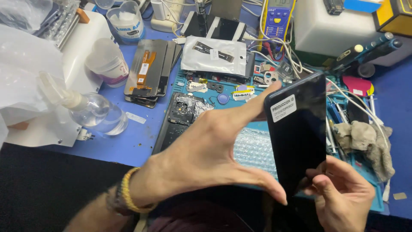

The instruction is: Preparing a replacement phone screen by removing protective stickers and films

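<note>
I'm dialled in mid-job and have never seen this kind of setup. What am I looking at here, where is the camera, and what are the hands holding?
There is no machine: a person works with two bare hands. The single picture comes from a camera on their head, looking down at a cluttered bench.

The left hand, with a yellow wristband, spans the long edge of a black screen panel between forefinger and thumb. The right hand grips the panel's lower corner. The panel is held upright above the bench and carries a white sticker near its top.

Below lies a blue mat with small parts, an opened phone and bubble wrap. Further back are a stack of screens, a silver bag and a yellow meter. A clear spray bottle lies at left, a grey rag at right.
</note>
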